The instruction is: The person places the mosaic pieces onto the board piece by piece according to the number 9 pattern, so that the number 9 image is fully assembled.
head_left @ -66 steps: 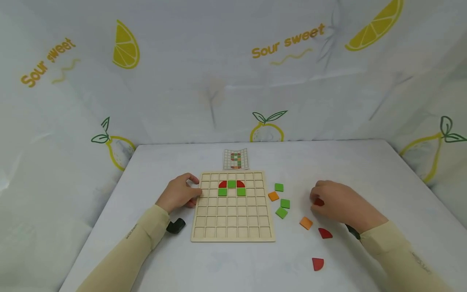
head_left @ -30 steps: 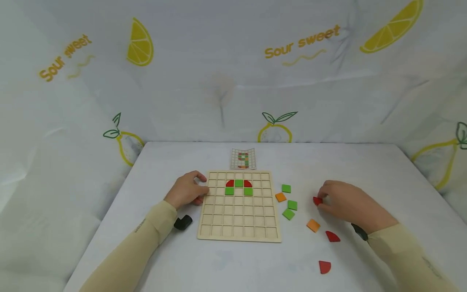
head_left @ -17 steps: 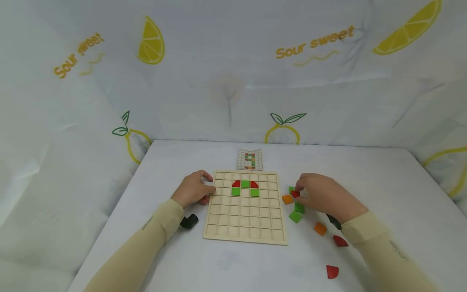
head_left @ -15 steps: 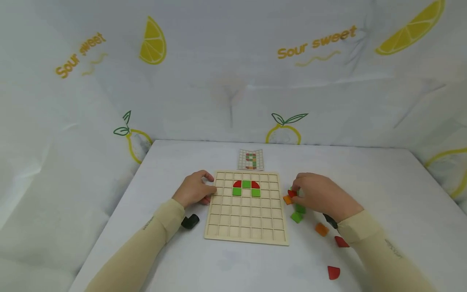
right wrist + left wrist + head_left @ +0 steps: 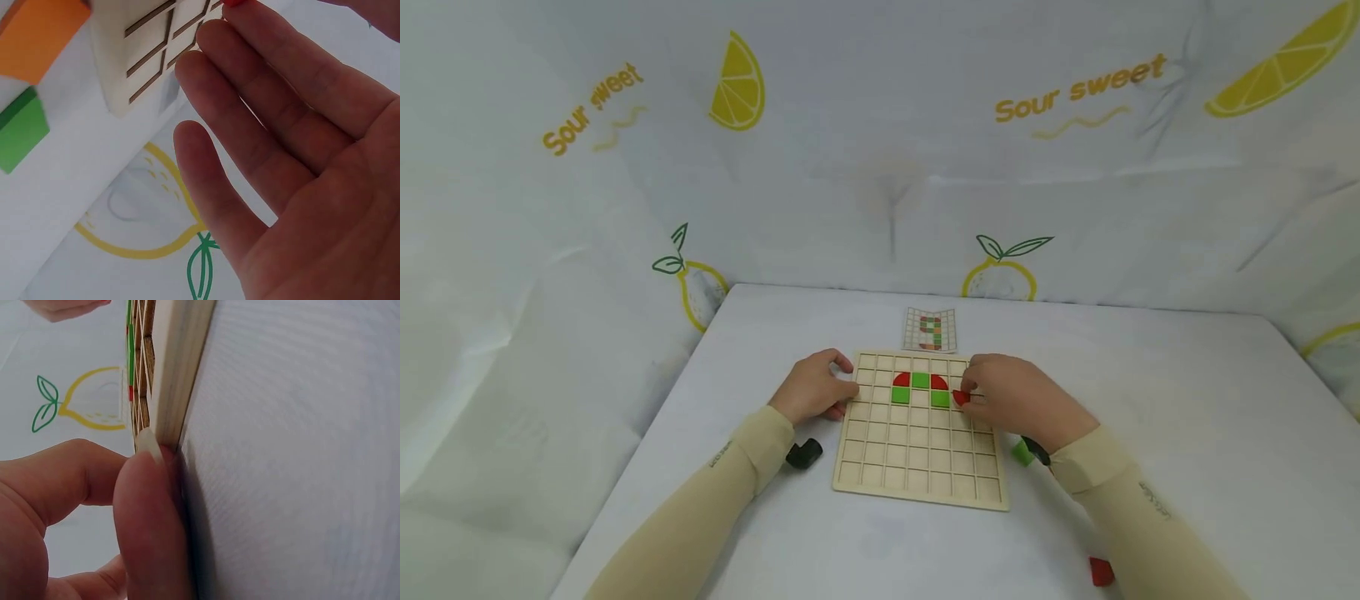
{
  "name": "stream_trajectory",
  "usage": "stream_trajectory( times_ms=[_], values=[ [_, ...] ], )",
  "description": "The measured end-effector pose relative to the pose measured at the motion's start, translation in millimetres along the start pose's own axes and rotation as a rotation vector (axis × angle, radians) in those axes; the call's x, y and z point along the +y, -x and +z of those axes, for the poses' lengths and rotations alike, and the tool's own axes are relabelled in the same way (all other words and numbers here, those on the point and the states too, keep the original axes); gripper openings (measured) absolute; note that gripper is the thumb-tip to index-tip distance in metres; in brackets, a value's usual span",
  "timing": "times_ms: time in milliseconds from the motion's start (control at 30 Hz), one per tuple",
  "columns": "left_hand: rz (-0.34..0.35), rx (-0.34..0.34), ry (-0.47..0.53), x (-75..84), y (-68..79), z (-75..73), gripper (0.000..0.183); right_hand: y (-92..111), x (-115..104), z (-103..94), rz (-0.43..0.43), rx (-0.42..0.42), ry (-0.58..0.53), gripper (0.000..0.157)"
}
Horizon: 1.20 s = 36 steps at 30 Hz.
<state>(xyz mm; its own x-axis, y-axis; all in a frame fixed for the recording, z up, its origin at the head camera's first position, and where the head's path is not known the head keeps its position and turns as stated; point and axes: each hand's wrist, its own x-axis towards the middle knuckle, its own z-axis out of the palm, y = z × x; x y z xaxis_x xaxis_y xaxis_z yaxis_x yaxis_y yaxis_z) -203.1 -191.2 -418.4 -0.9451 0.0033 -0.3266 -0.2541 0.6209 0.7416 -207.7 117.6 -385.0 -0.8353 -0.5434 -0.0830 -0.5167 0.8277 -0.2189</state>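
Note:
My left hand point(image 5: 812, 387) rests at the left edge of the wooden grid board point(image 5: 919, 482). Its thumb point(image 5: 149, 519) touches the board's side in the left wrist view. Over the right part of the board, my right hand point(image 5: 1026, 398) pinches a red quarter-circle tile point(image 5: 960, 398) between thumb and forefinger. Only a sliver of that tile shows in the right wrist view, where the other fingers point(image 5: 219, 94) extend past the board. Set in the upper cells are a green square tile point(image 5: 921, 380), two more green squares below it, and two red quarter-circles beside it.
A patterned card point(image 5: 929, 330) lies behind the board. Right of the board are a loose green tile point(image 5: 1022, 452) and an orange tile point(image 5: 40, 37); the right arm hides others. A red tile point(image 5: 1101, 572) lies near the front. A lemon-print cloth hangs behind.
My right hand has picked up a red quarter-circle tile on the right and carried it left, over the board. My left hand stays at the board's edge. The head view has shifted slightly.

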Motion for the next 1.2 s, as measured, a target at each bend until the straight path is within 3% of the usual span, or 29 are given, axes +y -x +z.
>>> stream_trajectory(
  times_ms=[300, 567, 800, 1200],
  values=[
    [-0.006, 0.009, -0.008, -3.2, -0.6, -4.4, 0.034, -22, -38, 5.4, -0.106, 0.011, 0.001, 0.005],
    [-0.013, 0.006, -0.01, -2.5, 0.1, -4.8, 0.034, -33, -65, 12.4, -0.174, 0.046, 0.038, 0.015],
    [0.005, -0.016, -0.005, 1.6, -3.3, 0.7, 0.033, -33, -67, 17.1, -0.158, 0.036, 0.054, 0.025],
    [0.003, -0.013, 0.005, -3.1, -3.7, -3.5, 0.033, -37, -71, 21.6, -0.185, 0.063, 0.103, 0.022]
  ],
)
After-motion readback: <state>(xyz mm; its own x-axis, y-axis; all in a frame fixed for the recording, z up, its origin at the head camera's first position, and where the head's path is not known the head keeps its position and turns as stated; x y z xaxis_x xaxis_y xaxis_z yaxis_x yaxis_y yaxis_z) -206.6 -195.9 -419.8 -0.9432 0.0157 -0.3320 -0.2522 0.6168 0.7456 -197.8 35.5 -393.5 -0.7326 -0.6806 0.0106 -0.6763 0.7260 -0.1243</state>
